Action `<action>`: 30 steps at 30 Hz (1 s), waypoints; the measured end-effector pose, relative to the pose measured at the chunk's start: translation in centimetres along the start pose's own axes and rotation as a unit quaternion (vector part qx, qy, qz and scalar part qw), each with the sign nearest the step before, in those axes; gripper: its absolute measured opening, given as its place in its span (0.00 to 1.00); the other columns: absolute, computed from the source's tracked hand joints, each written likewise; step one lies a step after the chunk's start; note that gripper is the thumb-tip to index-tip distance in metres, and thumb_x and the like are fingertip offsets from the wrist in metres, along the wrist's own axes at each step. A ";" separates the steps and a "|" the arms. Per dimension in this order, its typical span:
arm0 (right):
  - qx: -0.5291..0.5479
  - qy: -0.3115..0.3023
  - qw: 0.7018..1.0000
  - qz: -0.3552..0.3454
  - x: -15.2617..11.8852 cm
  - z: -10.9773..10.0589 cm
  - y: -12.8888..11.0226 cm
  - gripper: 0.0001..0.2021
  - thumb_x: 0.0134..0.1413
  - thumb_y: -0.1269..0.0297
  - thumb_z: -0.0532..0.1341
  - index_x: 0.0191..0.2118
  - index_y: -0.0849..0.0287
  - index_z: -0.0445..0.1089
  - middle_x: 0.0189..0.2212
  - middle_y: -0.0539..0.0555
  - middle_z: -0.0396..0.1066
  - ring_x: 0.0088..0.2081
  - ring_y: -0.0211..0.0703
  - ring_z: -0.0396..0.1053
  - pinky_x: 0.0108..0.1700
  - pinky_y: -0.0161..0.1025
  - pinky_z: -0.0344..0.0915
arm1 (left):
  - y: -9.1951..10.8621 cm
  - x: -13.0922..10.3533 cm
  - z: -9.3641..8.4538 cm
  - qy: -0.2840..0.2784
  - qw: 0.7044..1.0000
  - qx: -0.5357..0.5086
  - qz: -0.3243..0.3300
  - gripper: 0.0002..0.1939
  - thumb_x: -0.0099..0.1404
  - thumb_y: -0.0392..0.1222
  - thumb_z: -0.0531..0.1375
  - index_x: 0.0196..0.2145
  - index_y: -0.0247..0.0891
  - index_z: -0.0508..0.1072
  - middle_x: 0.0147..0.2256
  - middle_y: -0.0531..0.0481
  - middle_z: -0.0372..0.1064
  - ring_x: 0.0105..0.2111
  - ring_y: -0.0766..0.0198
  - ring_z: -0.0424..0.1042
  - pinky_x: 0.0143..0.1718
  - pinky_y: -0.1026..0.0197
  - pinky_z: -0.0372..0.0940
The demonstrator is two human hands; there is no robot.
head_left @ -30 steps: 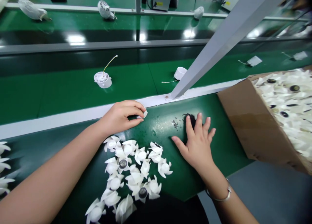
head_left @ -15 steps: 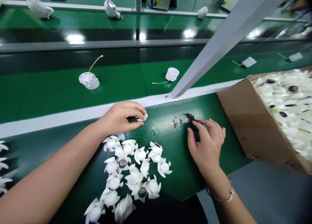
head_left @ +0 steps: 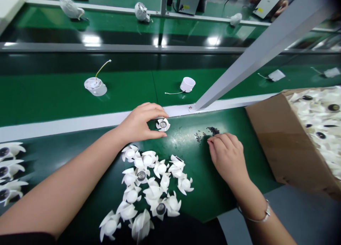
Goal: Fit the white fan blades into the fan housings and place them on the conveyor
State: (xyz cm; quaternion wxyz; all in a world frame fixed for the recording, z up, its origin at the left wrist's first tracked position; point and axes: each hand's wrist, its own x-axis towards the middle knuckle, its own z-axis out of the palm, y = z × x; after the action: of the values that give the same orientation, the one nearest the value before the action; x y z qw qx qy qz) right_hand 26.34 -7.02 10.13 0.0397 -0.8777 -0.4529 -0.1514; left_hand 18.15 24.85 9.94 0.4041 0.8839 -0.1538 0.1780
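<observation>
A small white fan wheel [head_left: 163, 124] lies hub-side up on the green bench, between the spread thumb and fingers of my left hand [head_left: 145, 122]. The hand is open around it; any fingertip contact is unclear. My right hand [head_left: 227, 156] has thumb and index finger pinched together at the near edge of a pile of tiny black parts [head_left: 213, 131]. Whatever is in that pinch is too small to see. Loose tiny pieces [head_left: 199, 135] lie just left of the pile. Several white fan wheels [head_left: 153, 190] are clustered nearer my body, some showing dark round hubs.
A cardboard box [head_left: 269, 131] full of white fan wheels stands at the right. A grey slanted post [head_left: 239, 63] rises from the white rail [head_left: 106, 122]. Behind it, white cups [head_left: 188, 85] with wires sit on the green belt. More fan wheels [head_left: 10, 170] lie far left.
My right hand's fingers have closed from a spread pose into a pinch. My left hand has opened a little, uncovering the fan wheel. The whole view has shifted slightly.
</observation>
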 end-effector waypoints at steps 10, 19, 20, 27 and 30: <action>0.105 0.028 0.994 -0.006 2.7 -0.4 0.5 0.03 0.61 0.69 0.61 0.38 0.61 0.73 0.35 0.55 0.74 0.39 0.47 0.68 0.44 0.45 0.64 | -0.8 -0.3 0.1 -0.035 0.999 0.010 -0.021 0.16 0.56 0.44 0.71 0.42 0.42 0.76 0.41 0.52 0.76 0.41 0.59 0.73 0.45 0.57 0.63; 0.044 0.007 0.999 0.004 0.9 0.2 1.9 0.13 0.62 0.69 0.59 0.50 0.63 0.74 0.39 0.58 0.74 0.40 0.50 0.68 0.42 0.46 0.64 | -0.8 -0.2 0.1 -0.039 0.999 0.005 -0.027 0.16 0.56 0.43 0.71 0.42 0.42 0.76 0.41 0.52 0.76 0.41 0.59 0.73 0.45 0.57 0.63; 0.042 0.012 0.999 0.011 0.8 0.2 1.9 0.13 0.62 0.69 0.60 0.50 0.61 0.75 0.38 0.57 0.75 0.40 0.49 0.68 0.42 0.46 0.64 | -0.8 -0.2 0.1 -0.040 0.999 0.004 -0.028 0.16 0.56 0.44 0.71 0.43 0.42 0.76 0.41 0.52 0.76 0.41 0.59 0.73 0.45 0.57 0.63; 0.081 0.033 0.995 0.053 0.1 -0.5 2.0 0.05 0.60 0.65 0.63 0.37 0.59 0.76 0.34 0.54 0.75 0.37 0.46 0.70 0.41 0.44 0.63 | -0.8 -0.2 0.1 -0.041 0.999 0.009 -0.031 0.16 0.56 0.43 0.70 0.43 0.42 0.76 0.41 0.52 0.76 0.41 0.59 0.73 0.46 0.57 0.63; 0.087 0.008 0.995 0.038 0.0 -0.4 1.6 0.05 0.61 0.66 0.61 0.37 0.58 0.75 0.36 0.53 0.76 0.38 0.46 0.70 0.42 0.44 0.62 | -0.8 -0.2 0.2 -0.039 0.999 0.008 -0.032 0.16 0.56 0.43 0.70 0.43 0.43 0.77 0.41 0.52 0.76 0.41 0.59 0.73 0.46 0.57 0.63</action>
State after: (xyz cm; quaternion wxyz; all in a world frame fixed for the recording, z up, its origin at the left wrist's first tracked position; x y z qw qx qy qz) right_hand 27.53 -8.08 10.65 0.1256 -0.8861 -0.4305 -0.1170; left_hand 18.34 25.22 9.25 0.3959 0.8980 -0.1396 0.1315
